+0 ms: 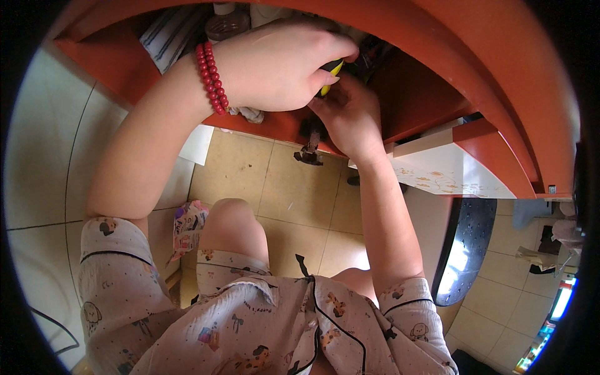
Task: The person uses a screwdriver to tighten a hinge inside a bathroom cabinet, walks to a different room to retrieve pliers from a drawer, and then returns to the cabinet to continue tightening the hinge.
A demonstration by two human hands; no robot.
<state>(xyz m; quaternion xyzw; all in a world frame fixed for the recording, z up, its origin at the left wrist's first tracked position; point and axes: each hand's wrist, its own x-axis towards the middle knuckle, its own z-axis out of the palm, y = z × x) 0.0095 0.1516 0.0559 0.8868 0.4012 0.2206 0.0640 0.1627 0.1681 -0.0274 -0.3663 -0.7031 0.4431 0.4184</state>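
Both hands meet inside an open red-brown cabinet compartment [431, 103] at the top of the view. My left hand [281, 65], with a double red bead bracelet [211, 78] on its wrist, is closed around a small black-and-yellow object [333, 76]. Thumb and fingers cover most of it, so its kind does not show. Just below, my right hand [353, 119] reaches up with bent fingers against the object's lower end. Its fingertips are partly hidden behind the left hand.
A clear bottle [226, 26] and a striped flat item [172, 39] sit in the compartment's left part. White drawer fronts [437, 164] with a flower pattern stand at the right. Crumpled pink-and-white packaging [187, 228] lies by my knee. A dark glossy oval surface [465, 250] is farther right.
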